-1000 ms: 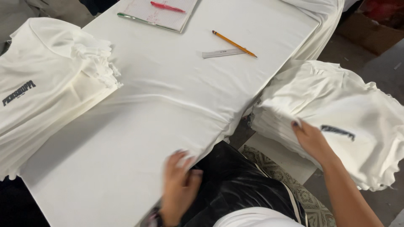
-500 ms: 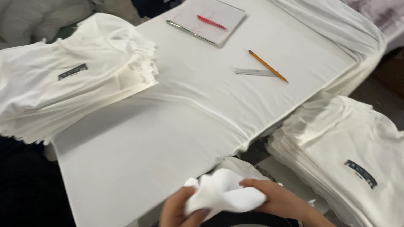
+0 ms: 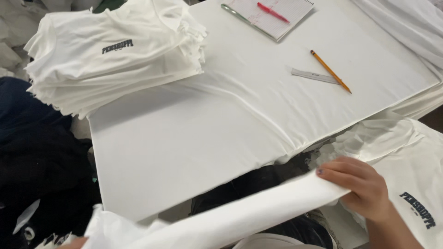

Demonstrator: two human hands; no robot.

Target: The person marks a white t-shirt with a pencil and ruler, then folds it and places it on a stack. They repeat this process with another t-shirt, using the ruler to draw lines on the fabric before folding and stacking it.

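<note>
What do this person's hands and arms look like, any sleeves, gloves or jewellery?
The right hand is bare, with no glove, ring or watch showing, and the forearm running to the bottom edge has no sleeve on it. One fingernail carries dark polish. Only a sliver of the left hand shows at the bottom edge, also bare as far as can be seen; its wrist and arm are out of view.

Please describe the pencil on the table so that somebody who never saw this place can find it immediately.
Look at the white cloth-covered table, toward its far right part. Below the spiral notepad lies the pencil, slanted, touching a small grey ruler. It is orange-yellow, unlike the red pen lying on the notepad.
</note>
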